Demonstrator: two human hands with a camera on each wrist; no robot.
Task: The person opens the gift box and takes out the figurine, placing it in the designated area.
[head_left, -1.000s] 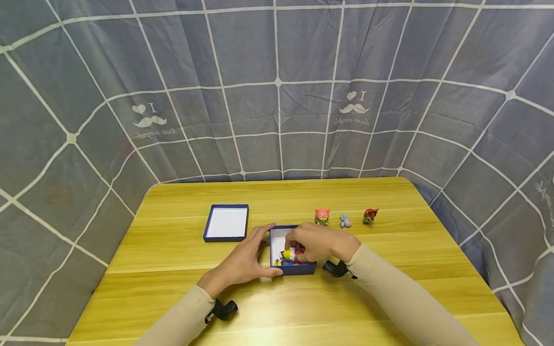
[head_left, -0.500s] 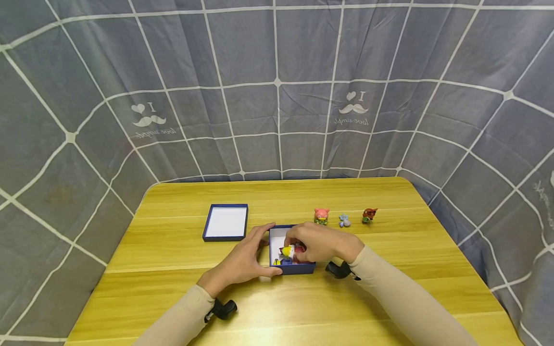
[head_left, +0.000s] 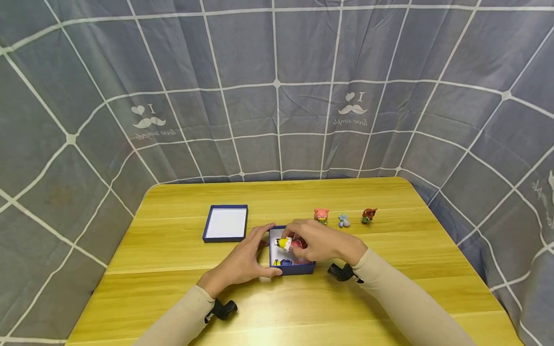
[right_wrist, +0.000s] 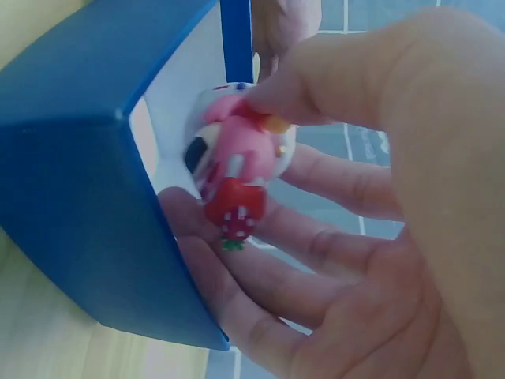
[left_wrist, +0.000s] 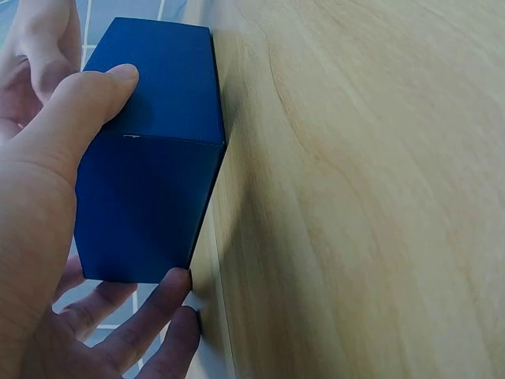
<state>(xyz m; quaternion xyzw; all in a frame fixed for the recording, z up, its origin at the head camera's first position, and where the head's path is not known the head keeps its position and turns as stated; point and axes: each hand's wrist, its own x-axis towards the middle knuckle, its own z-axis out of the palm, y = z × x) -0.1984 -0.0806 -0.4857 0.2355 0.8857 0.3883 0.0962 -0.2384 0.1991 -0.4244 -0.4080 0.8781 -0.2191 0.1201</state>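
A: Where's the toy figure (head_left: 287, 244)?

B: At the mouth of the blue box (head_left: 298, 270), with the right hand (head_left: 322, 240). That grip is clamped on the figure, thumb against one side and fingers against the other.

A: Which way does it lie?

B: Seen from the head, its long axis runs roughly left to right, along the box's near wall: yellow end toward the left wall, pink end tucked under the right hand. How deep it sits below the rim I can't fairly judge; the right wrist view is blurred there.

A: And the left hand (head_left: 244, 262)?

B: Clamped on the box's left side, thumb on the near wall, fingers toward the far left corner. It's apart from the figure, so the right hand is the nearer.

A: Anything else inside?

B: A yellow piece (head_left: 277, 263) and a blue piece (head_left: 286, 262) by the near wall, too small to name.

A: And on the counter (head_left: 151, 250)?

B: A shallow lid (head_left: 226, 223) toward the far left corner. Right of the middle, toward the far edge, stand a pink toy (head_left: 321, 216), a pale blue toy (head_left: 344, 221) and a reddish toy (head_left: 369, 216), the last nearest the far right corner.
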